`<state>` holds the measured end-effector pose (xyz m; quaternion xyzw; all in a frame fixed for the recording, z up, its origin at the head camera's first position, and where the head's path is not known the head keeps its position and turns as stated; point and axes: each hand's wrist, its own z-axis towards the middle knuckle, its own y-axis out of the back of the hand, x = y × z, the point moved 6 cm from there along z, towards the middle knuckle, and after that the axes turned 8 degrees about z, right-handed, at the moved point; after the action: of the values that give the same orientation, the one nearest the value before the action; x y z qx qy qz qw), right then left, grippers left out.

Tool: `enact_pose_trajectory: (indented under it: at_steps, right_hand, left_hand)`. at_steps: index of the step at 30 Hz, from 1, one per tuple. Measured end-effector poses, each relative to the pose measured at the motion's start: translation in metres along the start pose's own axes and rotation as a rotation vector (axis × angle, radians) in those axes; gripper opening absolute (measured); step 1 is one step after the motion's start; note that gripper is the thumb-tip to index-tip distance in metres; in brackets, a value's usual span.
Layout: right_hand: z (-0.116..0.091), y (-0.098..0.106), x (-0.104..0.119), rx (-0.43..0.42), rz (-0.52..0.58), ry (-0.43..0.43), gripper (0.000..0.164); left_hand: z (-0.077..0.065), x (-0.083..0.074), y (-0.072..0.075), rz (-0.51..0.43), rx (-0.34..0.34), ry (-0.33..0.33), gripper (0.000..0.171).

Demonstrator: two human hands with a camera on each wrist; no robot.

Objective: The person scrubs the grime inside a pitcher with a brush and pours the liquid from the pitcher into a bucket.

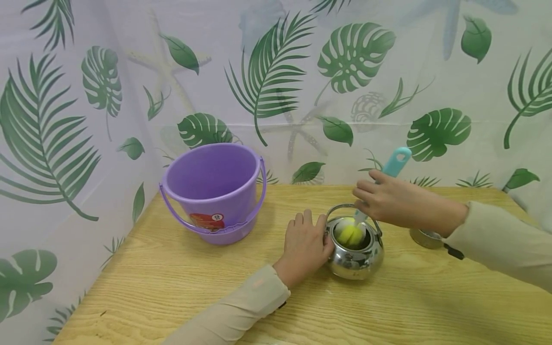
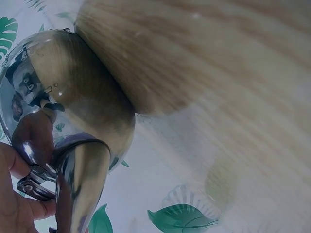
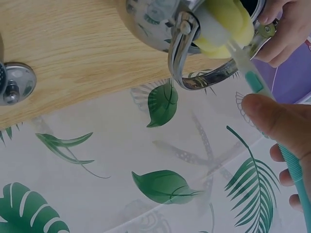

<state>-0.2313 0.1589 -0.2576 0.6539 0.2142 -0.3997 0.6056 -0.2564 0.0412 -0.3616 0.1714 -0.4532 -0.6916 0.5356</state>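
purple bucket [image 1: 237,205], well left of left hand: prob. light, thin plastic w/ some give; rim or bail is the place to grab. left hand [image 1: 304,247] has its fingers bent round the spout side of the stainless-steel teapot [image 1: 357,265], one finger each side of the handle lug, seen in left wrist view. teapot sits on the tabletop [image 1: 172,302], btwn both hands & below the right. pot looks rigid, light-to-mid wt, prob. slick if wet; best hold is the belly, lug, or hoop handle [image 3: 209,81]. sponge brush [image 1: 390,167] stands tilted in the pot's mouth: yellow head prob. soft & squashy, turquoise handle stiff, light, w/ a ribbed stretch good for grip. right hand [image 1: 388,197] is closed round that handle, thumb one side, fingers the other. small metal lid [image 3: 19,86] just past right hand, under the forearm side: hard, pick up by knob.

hard to see: spout is hidden under left hand in head view; left thumb's contact unclear. pot's inside mostly blocked by sponge; can't tell re water. dark metal piece [image 3: 2,77] by lid is cut off at frame edge, id unclear.
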Motion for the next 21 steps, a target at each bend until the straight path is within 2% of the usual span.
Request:
enact_pose_trajectory:
  at_steps: [8, 21]
  right_hand:
    - [-0.0053, 0.003, 0.0005, 0.029, -0.009, 0.01, 0.024]
    - [-0.0059, 0.0071, 0.0018, 0.001, 0.03, 0.015, 0.027]
  left_hand:
    - [-0.0003, -0.0005, -0.0006, -0.001, 0.028, 0.01, 0.024]
    - [-0.0005, -0.0007, -0.0019, -0.004, 0.025, 0.013, 0.024]
